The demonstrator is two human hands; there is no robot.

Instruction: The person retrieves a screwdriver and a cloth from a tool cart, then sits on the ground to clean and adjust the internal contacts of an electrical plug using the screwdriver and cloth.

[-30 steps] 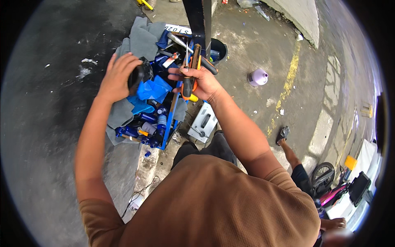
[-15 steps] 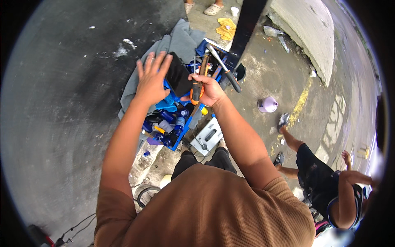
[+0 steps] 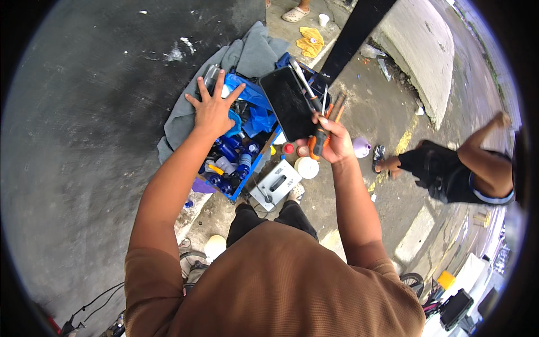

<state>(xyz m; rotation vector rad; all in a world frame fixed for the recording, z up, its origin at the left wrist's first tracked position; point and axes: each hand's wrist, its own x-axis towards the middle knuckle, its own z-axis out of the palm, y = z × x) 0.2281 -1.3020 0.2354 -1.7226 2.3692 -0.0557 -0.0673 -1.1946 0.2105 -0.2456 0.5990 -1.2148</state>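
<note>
My left hand (image 3: 212, 106) is spread open over a blue crate (image 3: 251, 180) piled with blue plastic sheet (image 3: 259, 119), blue bottles (image 3: 244, 164) and other small items, its fingertips beside a clear plastic item. My right hand (image 3: 336, 137) grips a bundle of orange-and-black handled tools (image 3: 319, 140) to the right of the crate. A black, flat rectangular object (image 3: 283, 101) with rounded corners lies tilted against that hand; whether my fingers hold it too is unclear. A long silver-handled tool (image 3: 306, 84) crosses near the black object's right edge.
A grey cloth (image 3: 247, 48) lies under the crate. A grey boxy device (image 3: 275, 182), white tub (image 3: 307, 167) and lilac bottle (image 3: 362, 147) stand on the pavement (image 3: 415, 219). A dark post (image 3: 356, 36) rises beyond. Another person (image 3: 443, 168) walks at right; a sandalled foot (image 3: 295, 16) shows at top.
My right hand has moved rightward with the tools, and the black flat object has shifted right with it, uncovering more crate contents. My left hand's fingers have spread. The person at right has moved upward in view.
</note>
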